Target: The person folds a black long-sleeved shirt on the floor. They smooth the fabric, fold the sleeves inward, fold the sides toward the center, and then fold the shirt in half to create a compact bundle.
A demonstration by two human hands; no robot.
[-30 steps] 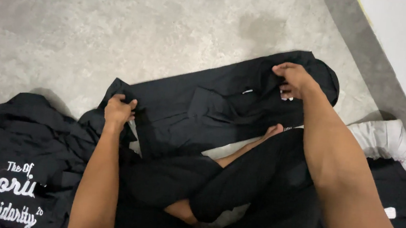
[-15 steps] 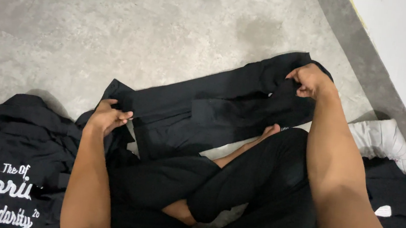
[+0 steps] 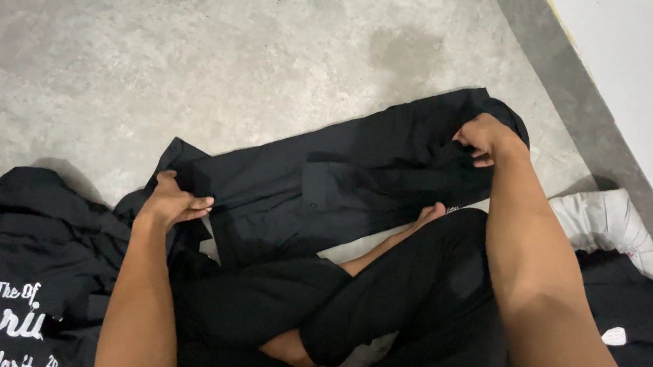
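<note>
A black shirt (image 3: 327, 179) lies spread across the grey floor (image 3: 195, 59) before crossed legs (image 3: 378, 308), the left hand (image 3: 173, 202) pinching its collar end, the right hand (image 3: 486, 137) clenched on its far end, with a printed black garment (image 3: 5, 288) just left.

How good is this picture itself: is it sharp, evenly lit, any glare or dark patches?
Head view: sharp overall, soft even light, no glare on the grey floor. The black shirt held by the left hand and right hand loses fold detail in its darkness. Faint shadows edge the clothes, and the top left corner is dark.
</note>
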